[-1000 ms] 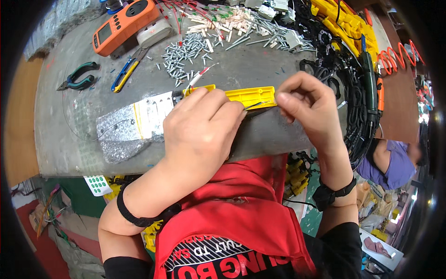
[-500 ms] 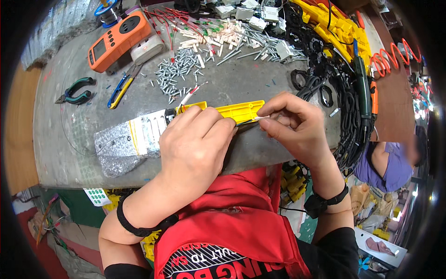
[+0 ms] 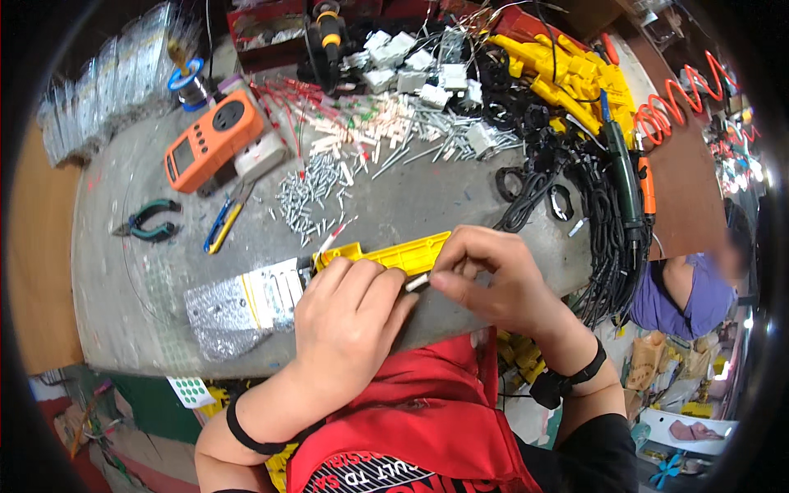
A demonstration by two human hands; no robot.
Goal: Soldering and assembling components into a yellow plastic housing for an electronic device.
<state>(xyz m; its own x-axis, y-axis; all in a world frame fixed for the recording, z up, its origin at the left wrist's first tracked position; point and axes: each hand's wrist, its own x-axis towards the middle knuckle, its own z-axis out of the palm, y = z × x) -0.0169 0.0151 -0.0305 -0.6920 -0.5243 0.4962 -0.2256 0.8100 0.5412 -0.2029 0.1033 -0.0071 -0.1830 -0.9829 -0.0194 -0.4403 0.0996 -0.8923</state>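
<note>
My left hand [image 3: 349,316] is closed over the yellow plastic handle half [image 3: 411,255], which is joined to a metal plate [image 3: 271,292] partly covered in bubble wrap [image 3: 220,324]. A red-and-white wire end [image 3: 330,240] sticks up beyond the handle's left part. In front of the handle, a small white sleeve [image 3: 417,283] lies between my left fingertips and my right hand [image 3: 489,275]. Thumb and forefinger of the right hand pinch its right end. The palm side of my left hand is hidden, so what else it touches there cannot be seen.
Beyond the handle lie screws [image 3: 308,197], pale sleeves [image 3: 345,135] and white blocks [image 3: 403,62]. Pliers [image 3: 152,222], a cutter knife [image 3: 223,223] and an orange meter [image 3: 214,140] sit left. Black cables [image 3: 604,222], a green power screwdriver [image 3: 625,177] and yellow handle parts [image 3: 575,78] are right.
The view has shifted, so the bench sits lower in the picture. My right hand has moved toward my left fingertips, bringing the white sleeve away from the handle's right end.
</note>
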